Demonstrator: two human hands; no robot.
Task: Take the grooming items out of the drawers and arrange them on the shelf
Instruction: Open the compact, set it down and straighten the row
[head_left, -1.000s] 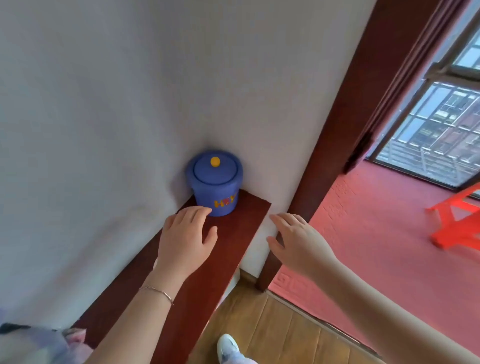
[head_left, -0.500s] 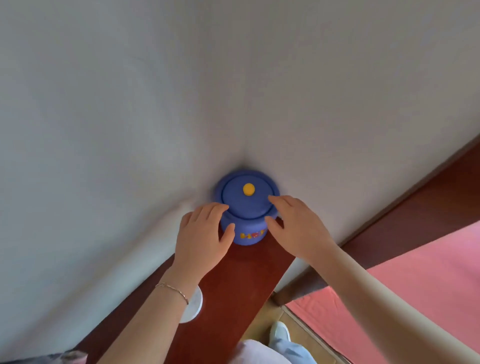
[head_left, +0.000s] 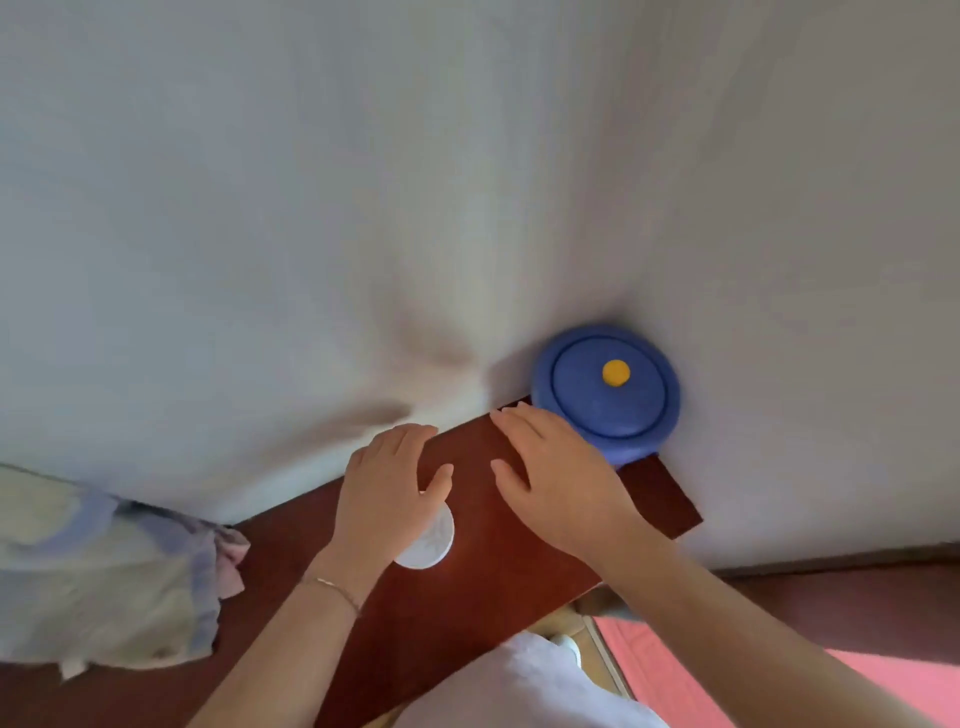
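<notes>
A dark reddish-brown wooden shelf (head_left: 467, 613) runs along a pale wall and ends in the corner, and in that corner stands a round blue jar (head_left: 605, 391). Seen almost straight from above, the jar shows a wide blue rim, an inset blue lid with a raised ring round it, and a small yellow knob at the lid's centre; its body below is mostly hidden, only a sliver of blue showing at the near edge. It sits at the far end of the shelf, close against both walls. The right hand (head_left: 558, 475) is over the shelf just beside the jar, palm down, fingers straight and slightly spread, thumb out to the side; its outer edge overlaps the jar's rim, but whether it touches cannot be told. The left hand (head_left: 389, 488) is also palm down with relaxed, nearly straight fingers reaching toward the wall, holding nothing; a thin bracelet (head_left: 332, 590) circles its wrist. Partly under that hand and wrist lies a small round white disc (head_left: 430, 545) with a faint pattern on its face, flat on the shelf. Farther left along the shelf lies a crumpled cloth (head_left: 104, 587) in pale yellow, blue and pink. At the bottom right a strip of pink floor (head_left: 675, 670) shows below the shelf edge.
</notes>
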